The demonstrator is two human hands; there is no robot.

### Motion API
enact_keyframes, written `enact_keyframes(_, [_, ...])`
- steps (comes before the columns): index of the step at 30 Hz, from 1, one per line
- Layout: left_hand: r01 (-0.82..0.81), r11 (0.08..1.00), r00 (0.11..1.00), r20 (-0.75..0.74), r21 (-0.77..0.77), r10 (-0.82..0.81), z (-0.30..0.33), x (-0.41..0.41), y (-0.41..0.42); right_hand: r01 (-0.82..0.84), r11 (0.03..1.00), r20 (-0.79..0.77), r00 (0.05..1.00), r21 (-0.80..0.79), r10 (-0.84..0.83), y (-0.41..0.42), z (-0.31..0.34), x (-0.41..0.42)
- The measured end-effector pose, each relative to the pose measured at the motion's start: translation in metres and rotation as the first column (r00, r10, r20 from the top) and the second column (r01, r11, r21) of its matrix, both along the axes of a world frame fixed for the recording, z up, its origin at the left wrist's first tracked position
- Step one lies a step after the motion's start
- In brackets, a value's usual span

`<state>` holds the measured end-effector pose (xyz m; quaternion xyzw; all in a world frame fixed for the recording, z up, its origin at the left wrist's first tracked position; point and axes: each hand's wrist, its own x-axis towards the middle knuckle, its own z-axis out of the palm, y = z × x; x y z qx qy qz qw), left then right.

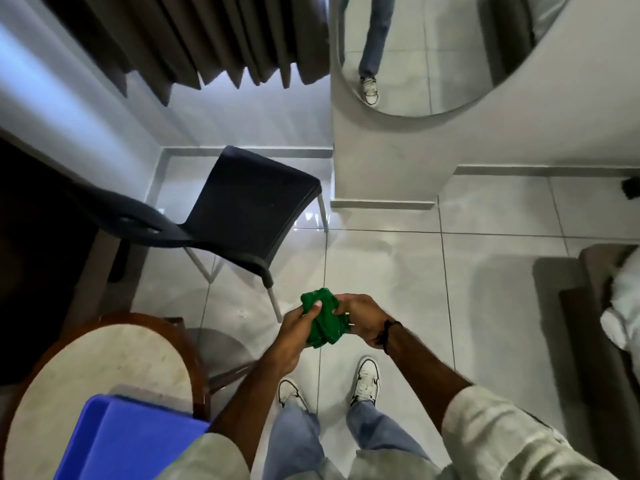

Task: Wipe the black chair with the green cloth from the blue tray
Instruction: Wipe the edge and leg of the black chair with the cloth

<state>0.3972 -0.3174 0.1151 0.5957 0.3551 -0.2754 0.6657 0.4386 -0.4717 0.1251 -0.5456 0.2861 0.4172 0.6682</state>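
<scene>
We see the tray [131, 441] on the near-left round table [86, 368]; the chair [242, 216] stands farther, the cloth [323, 322] between our hands.

Bunched green cloth [323, 322] near empty black chair [239, 213], blue tray [114, 441].

1. The blue tray [131, 441] runs off the bottom edge, and the left sleeve covers its near corner, so its inside cannot be judged.
2. The round worktop [104, 368] is cut by the lower left edge, partly under the tray.
3. The green cloth [323, 323] is bunched between the left hand [298, 327] and right hand [363, 320]; its middle is hidden by fingers.
4. The black chair [242, 216] shows three legs only; its backrest fades into dark shadow at left.
5. The mirror [433, 46] is cropped at the top.
</scene>
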Motion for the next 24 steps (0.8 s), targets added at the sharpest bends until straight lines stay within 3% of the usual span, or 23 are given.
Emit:
enact_keyframes(4, [0.028,0.998,0.998,-0.053,-0.048,-0.031,-0.004,0.024,0.0,0.158,0.987,-0.044,0.986,-0.042,-0.16,-0.003,-0.006,0.007])
enact_keyframes(7, [0.062,0.99,0.998,-0.025,0.129,-0.059,-0.014,0.043,0.006,0.325,0.942,-0.083,0.94,-0.08,-0.331,0.0,-0.01,0.012])
enact_keyframes(12, [0.197,0.961,0.98,0.001,0.195,-0.201,-0.025,0.073,0.033,0.572,0.815,-0.153,0.801,-0.089,-0.579,0.002,-0.028,0.019])
enact_keyframes(15, [0.33,0.926,0.94,0.021,0.183,-0.339,-0.028,0.083,0.052,0.535,0.845,-0.175,0.832,0.007,-0.526,0.015,-0.036,0.023])
enact_keyframes(17, [0.422,0.888,0.901,0.025,0.185,-0.433,-0.03,0.092,0.062,0.44,0.895,-0.125,0.887,-0.067,-0.445,0.031,-0.04,0.021])
enact_keyframes(20, [0.548,0.819,0.83,0.013,0.171,-0.558,-0.031,0.107,0.071,0.392,0.89,-0.067,0.906,-0.234,-0.417,0.049,-0.052,0.014])
enact_keyframes(24, [0.715,0.664,0.686,-0.037,0.22,-0.727,-0.037,0.133,0.077,0.405,0.877,-0.122,0.887,-0.258,-0.445,0.059,-0.063,0.01])
